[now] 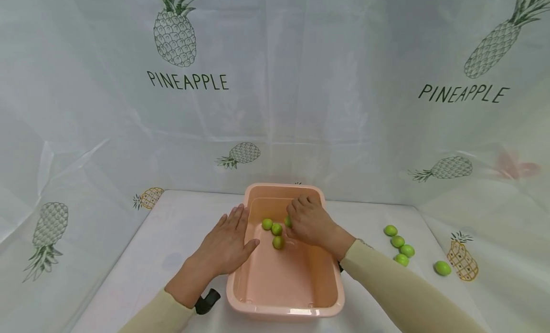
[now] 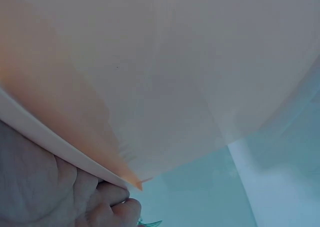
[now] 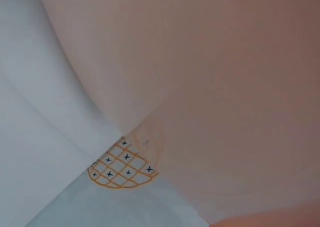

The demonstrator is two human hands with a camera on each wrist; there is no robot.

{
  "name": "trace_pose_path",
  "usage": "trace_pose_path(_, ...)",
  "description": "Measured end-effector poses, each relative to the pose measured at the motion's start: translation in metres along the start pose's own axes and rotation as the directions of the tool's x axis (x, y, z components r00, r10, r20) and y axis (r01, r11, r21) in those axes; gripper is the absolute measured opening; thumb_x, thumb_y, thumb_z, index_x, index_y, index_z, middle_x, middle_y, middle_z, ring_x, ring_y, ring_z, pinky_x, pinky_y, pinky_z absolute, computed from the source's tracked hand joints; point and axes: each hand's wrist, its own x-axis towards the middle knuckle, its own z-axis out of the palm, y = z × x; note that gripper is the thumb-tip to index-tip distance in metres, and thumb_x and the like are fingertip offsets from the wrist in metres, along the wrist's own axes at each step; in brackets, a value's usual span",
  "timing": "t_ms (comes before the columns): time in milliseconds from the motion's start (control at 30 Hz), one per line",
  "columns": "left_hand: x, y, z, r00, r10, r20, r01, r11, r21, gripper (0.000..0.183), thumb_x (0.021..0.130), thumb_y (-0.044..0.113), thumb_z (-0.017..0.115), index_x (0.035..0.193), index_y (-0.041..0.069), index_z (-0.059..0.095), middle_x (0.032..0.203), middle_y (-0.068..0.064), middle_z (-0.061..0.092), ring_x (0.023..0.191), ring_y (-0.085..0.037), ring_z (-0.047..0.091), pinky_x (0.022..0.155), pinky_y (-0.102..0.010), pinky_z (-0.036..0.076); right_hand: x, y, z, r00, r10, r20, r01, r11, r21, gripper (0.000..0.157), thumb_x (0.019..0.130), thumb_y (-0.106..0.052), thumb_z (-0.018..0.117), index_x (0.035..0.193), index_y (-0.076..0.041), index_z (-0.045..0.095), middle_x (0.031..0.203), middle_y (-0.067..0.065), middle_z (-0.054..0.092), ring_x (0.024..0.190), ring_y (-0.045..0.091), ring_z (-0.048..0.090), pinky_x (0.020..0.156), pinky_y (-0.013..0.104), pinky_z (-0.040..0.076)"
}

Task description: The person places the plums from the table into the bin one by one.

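Observation:
A pink plastic basin (image 1: 279, 283) stands lengthwise in front of me. My left hand (image 1: 225, 242) rests along its left rim, fingers straight and thumb spread over the edge. In the left wrist view, that hand (image 2: 55, 192) lies against the basin wall (image 2: 175, 87). Inside the basin, my right hand (image 1: 311, 223) has its fingers curled round a green lime (image 1: 288, 222), mostly hidden by the hand. Just left of it, three limes (image 1: 277, 229) lie on the basin floor. The basin's outer wall (image 3: 175, 62) fills most of the right wrist view; the right hand's grip does not show there.
To the right of the basin, several limes (image 1: 397, 241) lie in a row on the white tabletop (image 1: 365, 295). One more lime (image 1: 442, 268) sits apart, farther right. A pineapple-printed sheet (image 1: 301, 109) hangs behind and around the table.

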Motion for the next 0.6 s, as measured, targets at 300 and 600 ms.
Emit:
trace_pose_path(300, -0.0004, 0.0016, -0.0017, 1.000, 0.002, -0.010, -0.002, 1.000, -0.013, 0.084, 0.108, 0.049, 0.052, 0.165, -0.006, 0.024, 0.173, -0.024, 0.023, 0.161, -0.039, 0.023, 0.130, -0.057, 0.024, -0.0006, -0.0005, -0.0003, 0.997, -0.024, 0.072, 0.026, 0.999, -0.034, 0.043, 0.096, -0.048, 0.068, 0.082, -0.013, 0.048, 0.077, 0.000, 0.047, 0.074, 0.020, 0.041, 0.070, 0.033, 0.027)
trace_pose_path(600, -0.0012, 0.0025, -0.0017, 1.000, 0.007, -0.015, -0.007, 1.000, -0.018, 0.084, 0.108, 0.048, 0.054, 0.164, -0.007, 0.024, 0.172, -0.025, 0.024, 0.161, -0.038, 0.023, 0.130, -0.057, 0.024, 0.0004, -0.0006, 0.0000, 0.995, 0.002, 0.100, 0.002, 0.999, -0.035, 0.043, 0.097, -0.047, 0.069, 0.082, -0.013, 0.047, 0.077, 0.000, 0.047, 0.075, 0.021, 0.043, 0.072, 0.033, 0.029)
